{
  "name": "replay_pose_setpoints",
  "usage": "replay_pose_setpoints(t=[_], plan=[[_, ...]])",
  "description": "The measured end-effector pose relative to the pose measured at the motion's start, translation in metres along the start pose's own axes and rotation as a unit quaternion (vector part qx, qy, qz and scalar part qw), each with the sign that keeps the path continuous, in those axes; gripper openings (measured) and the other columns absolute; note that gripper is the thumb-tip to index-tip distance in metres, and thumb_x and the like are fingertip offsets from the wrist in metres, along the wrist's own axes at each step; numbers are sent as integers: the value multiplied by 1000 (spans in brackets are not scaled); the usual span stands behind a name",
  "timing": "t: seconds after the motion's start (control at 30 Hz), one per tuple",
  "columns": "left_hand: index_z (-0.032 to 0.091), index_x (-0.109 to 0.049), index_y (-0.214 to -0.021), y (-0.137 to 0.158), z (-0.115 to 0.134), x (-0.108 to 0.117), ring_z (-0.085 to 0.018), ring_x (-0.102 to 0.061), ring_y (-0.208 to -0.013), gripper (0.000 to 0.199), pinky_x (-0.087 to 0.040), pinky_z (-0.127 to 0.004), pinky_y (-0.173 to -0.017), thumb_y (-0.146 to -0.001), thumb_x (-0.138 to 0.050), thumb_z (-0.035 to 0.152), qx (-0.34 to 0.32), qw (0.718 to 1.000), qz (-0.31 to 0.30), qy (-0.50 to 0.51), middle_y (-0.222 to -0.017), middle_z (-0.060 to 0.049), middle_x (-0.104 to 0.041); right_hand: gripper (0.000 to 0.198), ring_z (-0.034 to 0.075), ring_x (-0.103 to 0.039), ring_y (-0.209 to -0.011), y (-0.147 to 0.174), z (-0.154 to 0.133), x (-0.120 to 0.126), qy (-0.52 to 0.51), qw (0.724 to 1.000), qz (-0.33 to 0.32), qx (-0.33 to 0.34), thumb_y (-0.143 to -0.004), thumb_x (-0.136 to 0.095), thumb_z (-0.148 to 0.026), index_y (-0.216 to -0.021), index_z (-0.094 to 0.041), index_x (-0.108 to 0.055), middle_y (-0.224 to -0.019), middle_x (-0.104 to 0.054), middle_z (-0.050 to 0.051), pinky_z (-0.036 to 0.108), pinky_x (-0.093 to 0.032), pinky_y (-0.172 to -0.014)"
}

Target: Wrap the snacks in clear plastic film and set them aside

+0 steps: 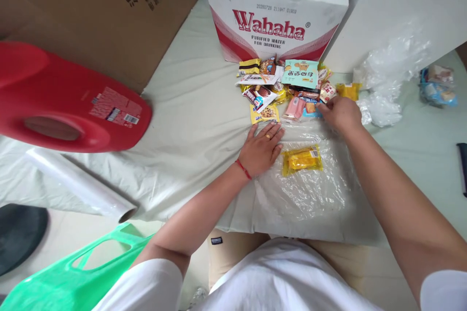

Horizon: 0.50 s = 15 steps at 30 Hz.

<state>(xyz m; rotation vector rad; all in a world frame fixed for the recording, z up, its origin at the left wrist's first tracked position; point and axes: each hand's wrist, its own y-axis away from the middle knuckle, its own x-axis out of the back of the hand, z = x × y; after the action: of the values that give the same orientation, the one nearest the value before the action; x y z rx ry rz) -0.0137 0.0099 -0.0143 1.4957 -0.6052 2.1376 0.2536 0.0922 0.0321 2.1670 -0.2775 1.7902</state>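
My left hand [260, 150] lies flat with spread fingers on the left edge of a clear plastic sheet [314, 199], just below a yellow cookie packet [264, 113]. A yellow wrapped snack [302, 160] rests on that sheet, to the right of the hand. At the right side of a pile of snacks, my right hand [342, 114] has its fingers bent and closed at a packet. A small white-and-red packet [328, 91] and a blue packet [313, 107] are at its fingertips; which one is gripped is partly hidden. A mint-green packet [301, 74] tops the pile.
Behind the pile stands a Wahaha water carton [277, 19]. Crumpled clear plastic [386, 87] and a blue packet [438, 92] are on the right. On the left are a red jug [73, 102], a plastic film roll [83, 184], a cardboard box [98, 19] and a green bag [76, 272].
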Motion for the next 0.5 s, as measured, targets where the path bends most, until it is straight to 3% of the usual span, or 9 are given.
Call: replay_pose_setpoints(t=[0.13,0.27,0.37,0.43,0.5], plan=[[24,-47,-158,-1,-1,0,-26,-36,-158,52,-20,-60,-130,-110,-32,37,-3,1000,-6,0,-169,-8,-42,60,32,-68,-105,-6,-9,-5,-31,999,-14,-11,-85,-73,-63,-106,-7,-70,-111,-69,23,42,-51,-88],[24,-48,-157,-1,-2,0,-26,-37,-158,52,-20,-59,-130,-110,-33,37,-2,1000,-4,-2,-168,-9,-43,50,26,-67,-96,-21,-12,-6,-60,997,-44,-24,-93,-66,-55,-86,-6,-68,-89,-68,18,38,-49,-84],[23,-48,-157,-1,-2,-1,-26,-37,-158,51,-20,-59,-130,-110,-33,37,-1,1000,-6,-3,-168,-9,-43,32,18,-62,-79,-24,0,-6,-129,990,-45,-33,-86,-77,-40,-75,-13,-65,-74,-64,6,30,-47,-73],[23,-48,-156,-1,-1,-1,-26,-37,-158,51,-20,-59,-130,-110,-34,37,-1,1000,-4,-5,-168,-9,-42,25,14,-55,-69,-21,10,-5,-230,971,-36,-48,-79,-83,-29,-73,-16,-63,-67,-58,0,26,-43,-63],[23,-48,-156,-1,-1,-1,-26,-38,-158,50,-20,-58,-130,-110,-35,37,-2,1000,-1,-6,-168,-9,-43,25,12,-47,-62,-16,19,-2,-351,935,-12,-46,-75,-85,-20,-72,-16,-60,-60,-53,-3,25,-36,-56]])
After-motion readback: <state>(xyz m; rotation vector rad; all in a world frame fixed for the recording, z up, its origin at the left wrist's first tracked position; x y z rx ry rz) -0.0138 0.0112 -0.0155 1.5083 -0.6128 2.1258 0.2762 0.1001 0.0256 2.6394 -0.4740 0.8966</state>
